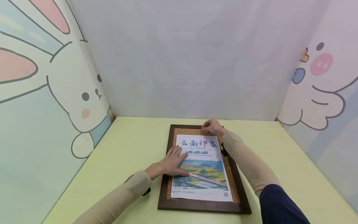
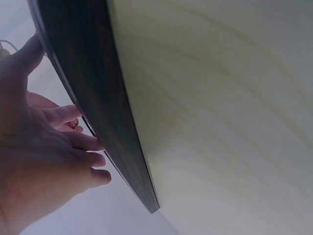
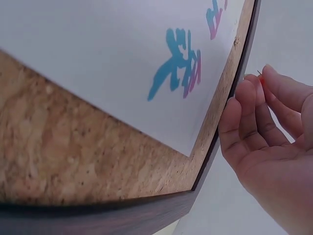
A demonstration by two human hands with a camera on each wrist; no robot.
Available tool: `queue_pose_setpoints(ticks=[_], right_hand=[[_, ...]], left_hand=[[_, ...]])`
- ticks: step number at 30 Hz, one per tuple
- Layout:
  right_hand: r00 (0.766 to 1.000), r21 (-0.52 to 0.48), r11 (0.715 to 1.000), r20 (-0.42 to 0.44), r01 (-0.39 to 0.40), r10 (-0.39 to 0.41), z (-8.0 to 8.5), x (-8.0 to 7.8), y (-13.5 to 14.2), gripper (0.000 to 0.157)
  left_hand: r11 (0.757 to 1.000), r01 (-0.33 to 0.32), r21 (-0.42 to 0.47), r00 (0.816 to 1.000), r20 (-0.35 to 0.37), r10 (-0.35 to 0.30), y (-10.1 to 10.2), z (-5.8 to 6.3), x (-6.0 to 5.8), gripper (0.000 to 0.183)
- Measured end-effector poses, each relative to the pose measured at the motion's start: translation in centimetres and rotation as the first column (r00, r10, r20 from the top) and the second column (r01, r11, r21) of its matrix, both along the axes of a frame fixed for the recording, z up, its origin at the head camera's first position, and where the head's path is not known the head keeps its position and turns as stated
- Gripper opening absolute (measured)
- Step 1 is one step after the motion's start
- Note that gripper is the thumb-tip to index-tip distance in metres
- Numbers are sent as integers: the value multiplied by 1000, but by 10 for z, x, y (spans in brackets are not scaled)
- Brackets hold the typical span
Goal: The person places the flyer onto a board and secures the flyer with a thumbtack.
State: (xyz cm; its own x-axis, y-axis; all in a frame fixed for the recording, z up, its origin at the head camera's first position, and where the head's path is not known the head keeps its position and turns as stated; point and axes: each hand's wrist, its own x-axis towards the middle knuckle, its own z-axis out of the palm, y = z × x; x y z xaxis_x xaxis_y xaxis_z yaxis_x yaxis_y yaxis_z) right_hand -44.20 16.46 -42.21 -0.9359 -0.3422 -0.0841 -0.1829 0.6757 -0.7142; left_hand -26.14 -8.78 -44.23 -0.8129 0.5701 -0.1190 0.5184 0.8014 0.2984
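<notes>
A printed poster (image 1: 199, 168) with blue lettering and a landscape picture lies on a cork board (image 1: 188, 131) with a dark wooden frame (image 1: 204, 206). My left hand (image 1: 171, 163) rests on the poster's left side, fingers spread. In the left wrist view, the left hand (image 2: 49, 142) appears beyond the frame's edge (image 2: 98, 93). Over the top right of the board is my right hand (image 1: 213, 127). The right wrist view shows this hand (image 3: 274, 137) pinching a small pushpin (image 3: 261, 78), red at its head with a thin point, above the cork (image 3: 73, 137).
The board lies on a pale yellow-green table (image 1: 134, 149). A plain light wall (image 1: 181, 62) stands behind it. Side walls carry a cartoon rabbit (image 1: 70, 87) on the left and another cartoon animal (image 1: 321, 90) on the right.
</notes>
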Motion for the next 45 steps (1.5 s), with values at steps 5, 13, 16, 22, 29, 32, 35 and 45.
queue_pose_setpoints(ticks=[5, 13, 16, 22, 29, 32, 35, 45], right_hand=[[999, -2, 999, 21, -45, 45, -1, -1, -4, 19], [994, -25, 995, 46, -100, 101, -4, -5, -7, 16], [991, -17, 992, 46, -124, 124, -5, -4, -9, 15], [993, 51, 992, 27, -119, 117, -6, -2, -15, 15], [995, 95, 991, 17, -98, 97, -8, 3, -18, 11], [994, 100, 989, 7, -107, 107, -8, 5, -19, 11], [993, 103, 988, 2, -117, 117, -8, 7, -19, 11], [995, 75, 992, -9, -99, 100, -11, 8, -18, 9]], left_hand=[[1000, -2, -19, 1000, 0, 2, 0, -1, 0, 90], [1000, -2, -30, 1000, 0, 2, 2, 1, -1, 92], [999, -4, -39, 1000, -1, 4, 2, 0, -1, 92], [999, -10, -53, 1000, 0, 10, 3, -1, -2, 92], [998, -20, -53, 1000, 14, 21, 4, 0, 0, 93], [998, -25, -56, 999, 22, 27, 4, 0, 0, 93], [998, -28, -55, 999, 28, 30, 4, 0, 0, 93], [998, -35, -55, 999, 27, 37, 5, 1, 0, 93]])
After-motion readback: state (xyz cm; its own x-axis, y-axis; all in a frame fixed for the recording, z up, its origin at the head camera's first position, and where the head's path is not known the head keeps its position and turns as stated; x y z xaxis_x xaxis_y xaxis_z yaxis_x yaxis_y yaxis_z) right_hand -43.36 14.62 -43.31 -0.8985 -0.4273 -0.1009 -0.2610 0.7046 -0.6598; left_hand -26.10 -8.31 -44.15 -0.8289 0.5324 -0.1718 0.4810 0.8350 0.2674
